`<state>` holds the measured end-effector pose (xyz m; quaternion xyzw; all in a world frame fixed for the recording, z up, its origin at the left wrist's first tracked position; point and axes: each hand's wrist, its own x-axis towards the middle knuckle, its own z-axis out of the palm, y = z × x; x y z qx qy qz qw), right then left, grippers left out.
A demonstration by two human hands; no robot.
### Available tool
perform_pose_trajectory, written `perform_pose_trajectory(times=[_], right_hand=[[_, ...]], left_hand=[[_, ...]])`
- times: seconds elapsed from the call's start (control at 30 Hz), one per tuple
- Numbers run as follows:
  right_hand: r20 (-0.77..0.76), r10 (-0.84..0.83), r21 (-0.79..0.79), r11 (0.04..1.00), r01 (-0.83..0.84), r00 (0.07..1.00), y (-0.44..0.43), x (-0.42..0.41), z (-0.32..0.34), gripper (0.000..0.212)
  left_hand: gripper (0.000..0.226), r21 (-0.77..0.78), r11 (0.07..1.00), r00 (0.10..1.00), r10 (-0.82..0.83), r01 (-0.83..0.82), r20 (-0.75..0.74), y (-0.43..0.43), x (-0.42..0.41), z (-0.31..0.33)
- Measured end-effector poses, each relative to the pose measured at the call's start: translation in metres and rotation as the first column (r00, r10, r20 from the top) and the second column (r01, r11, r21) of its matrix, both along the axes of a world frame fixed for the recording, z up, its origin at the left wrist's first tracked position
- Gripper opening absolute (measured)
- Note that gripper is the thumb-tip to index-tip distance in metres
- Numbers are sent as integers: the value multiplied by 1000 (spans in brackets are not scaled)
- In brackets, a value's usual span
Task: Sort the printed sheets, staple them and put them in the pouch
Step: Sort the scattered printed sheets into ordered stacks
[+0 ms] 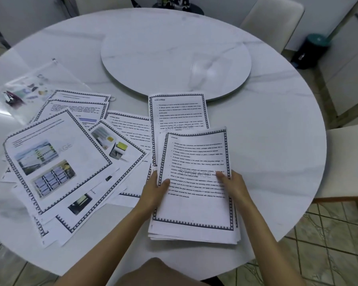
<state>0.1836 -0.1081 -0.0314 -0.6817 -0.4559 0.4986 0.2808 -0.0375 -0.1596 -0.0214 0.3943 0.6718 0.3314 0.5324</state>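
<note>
Head view shows us a stack of printed sheets (194,153) near the front edge of the round tabletop (277,120), a little right of its middle. Our left hand (155,193) grasps the stack's left edge, with the thumb on the top page, and our right hand (235,186) grasps the right edge in the same way. One text sheet (178,112) lies just behind the stack, partly under it. Many loose sheets (56,162) with pictures overlap toward the left edge. The transparent pouch (39,79) lies beyond them, at the far left. A marble turntable (174,58) sits at the centre.
</note>
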Motion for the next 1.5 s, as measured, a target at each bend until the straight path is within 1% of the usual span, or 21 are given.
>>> perform_pose_trajectory(times=[0.1, 0.17, 0.2, 0.27, 0.3, 0.33, 0.37, 0.43, 0.5, 0.57, 0.6, 0.7, 0.8, 0.9, 1.0, 1.1, 1.2, 1.33, 1.37, 1.47, 1.5], right_hand=[[106, -16, 90, 996, 7, 994, -6, 1, 0, 26], [191, -51, 130, 991, 26, 980, -9, 5, -3, 23], [216, -64, 132, 991, 36, 974, -11, 6, -2, 25], [216, -77, 114, 992, 53, 973, -14, 8, -6, 43], [172, -94, 96, 992, 78, 981, -14, 8, -8, 52], [90, -124, 70, 990, 118, 988, -16, 6, -3, 57], [-30, -161, 45, 986, 162, 986, -18, 3, 0, 60], [-300, -156, -6, 987, 161, 941, -22, -1, 9, 70], [-387, -94, 40, 992, 119, 917, -27, -5, 20, 78], [-389, -59, 148, 981, 126, 919, -29, -10, 30, 72], [-364, -54, 209, 968, 138, 930, -29, -13, 35, 62], [-312, -72, 394, 898, 198, 947, -29, -23, 57, 13], [-298, -117, 513, 817, 262, 947, -32, -29, 73, 17], [-353, -141, 532, 783, 323, 925, -40, -31, 76, 17], [-372, -152, 509, 792, 338, 916, -51, -32, 63, 16], [-333, -152, 477, 824, 305, 931, -61, -33, 46, 19], [-304, -146, 459, 843, 279, 941, -65, -31, 37, 14], [-237, -197, 459, 841, 288, 951, -57, -12, 31, 47], [-212, -209, 449, 847, 285, 955, -55, -6, 30, 46], [-170, -209, 399, 879, 262, 963, -49, 6, 24, 16], [-152, -204, 382, 890, 248, 967, -48, 9, 21, 14]], left_hand=[[53, 42, 998, 998, -46, 48, -45, -1, -7, -2], [52, 85, 994, 997, -66, 68, -37, -1, -11, 0], [51, 115, 990, 997, -72, 76, -37, -1, -12, 3], [47, 178, 980, 996, -90, 92, -19, -1, -16, 10], [46, 206, 973, 995, -104, 102, -1, -1, -18, 12], [45, 228, 968, 993, -112, 104, 24, -1, -20, 15], [44, 245, 964, 991, -122, 105, 53, -2, -23, 18], [45, 275, 956, 986, -134, 101, 101, -3, -28, 21], [44, 313, 944, 986, -138, 104, 88, -3, -33, 21], [38, 368, 925, 991, -122, 92, 57, -1, -34, 27], [36, 396, 914, 993, -109, 82, 47, 0, -34, 30], [31, 455, 889, 998, -61, 47, 18, 4, -31, 40], [22, 517, 856, 999, -10, -8, 33, 5, -23, 51], [18, 564, 825, 999, 7, -33, 48, 0, -16, 61], [21, 549, 835, 999, 19, -41, 45, -7, -14, 52], [27, 495, 869, 999, 10, -29, 40, -16, -14, 35], [31, 455, 891, 1000, 1, -5, 10, -19, -13, 26], [27, 417, 907, 998, -46, 64, -51, -12, -11, 24], [25, 401, 910, 994, -79, 102, -74, -10, -9, 24], [27, 342, 918, 977, -164, 201, -136, -7, -3, 20], [29, 321, 924, 974, -168, 209, -150, -6, 0, 17]])
